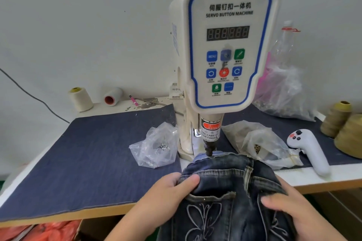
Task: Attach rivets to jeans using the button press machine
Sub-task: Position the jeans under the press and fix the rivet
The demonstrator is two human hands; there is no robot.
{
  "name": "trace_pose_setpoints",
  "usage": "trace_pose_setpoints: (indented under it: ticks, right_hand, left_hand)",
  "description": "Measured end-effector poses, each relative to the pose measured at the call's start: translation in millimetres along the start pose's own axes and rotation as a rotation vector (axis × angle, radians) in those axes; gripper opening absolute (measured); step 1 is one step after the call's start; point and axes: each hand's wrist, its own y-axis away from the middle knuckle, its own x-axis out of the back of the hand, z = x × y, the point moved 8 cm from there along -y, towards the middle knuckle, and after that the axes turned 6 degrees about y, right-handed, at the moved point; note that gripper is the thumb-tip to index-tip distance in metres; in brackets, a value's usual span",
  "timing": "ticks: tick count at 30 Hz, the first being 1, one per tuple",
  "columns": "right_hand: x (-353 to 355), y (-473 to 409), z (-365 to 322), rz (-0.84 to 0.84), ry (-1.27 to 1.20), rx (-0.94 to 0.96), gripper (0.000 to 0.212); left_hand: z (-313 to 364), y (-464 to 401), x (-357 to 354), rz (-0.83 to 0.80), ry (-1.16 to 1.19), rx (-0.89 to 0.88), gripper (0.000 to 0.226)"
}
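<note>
Holding the jeans taut, left hand and right hand each grip denim, best kept clear of the press head.

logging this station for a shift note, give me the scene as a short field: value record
machine: servo button machine, display showing no count
work: jeans, top edge under the press head
left hand: grips the jeans near a pocket
right hand: grips the jeans on the other side
left of machine: clear bag with small metal parts
right of machine: clear bag, white handheld controller
surface: blue cloth on the table
</note>
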Motion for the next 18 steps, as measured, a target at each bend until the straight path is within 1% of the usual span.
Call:
trace_pose_setpoints:
  ticks: [1,2,3,6,8,10,12,15,18]
  right_hand:
    - [0,0,-5,-0.006,0.023,-0.021,0.054]
    - [-1,-7,-3,0.024,0.085,-0.021,0.048]
    - [-4,-11,-6,0.033,0.117,0.009,0.046]
    - [-7,-16,-7,0.055,0.199,-0.012,0.036]
    - [-6,-23,-3,0.084,0.176,-0.030,0.030]
    - [-5,-30,-5,0.131,0.144,-0.012,0.016]
    - [-2,-36,-7,0.186,0.119,-0.009,0.010]
    - [1,-46,-11,0.248,0.103,0.005,0.015]
    - [0,-54,-15,0.260,0.102,0.013,0.014]
  left_hand:
    - [-2,-3,-1,0.023,0.025,-0.008,0.036]
    - [-3,-5,-1,0.063,0.037,-0.008,0.027]
    - [-6,-7,0,0.105,0.045,-0.017,0.021]
    - [-8,-9,10,0.263,0.091,-0.046,0.013]
    - [-8,-9,17,0.349,0.128,-0.074,0.009]
    - [-5,-11,22,0.415,0.151,-0.094,0.007]
    - [0,-15,26,0.450,0.145,-0.109,0.006]
    - [4,-23,27,0.450,0.140,-0.127,0.007]
    - [6,-32,29,0.458,0.149,-0.125,0.009]
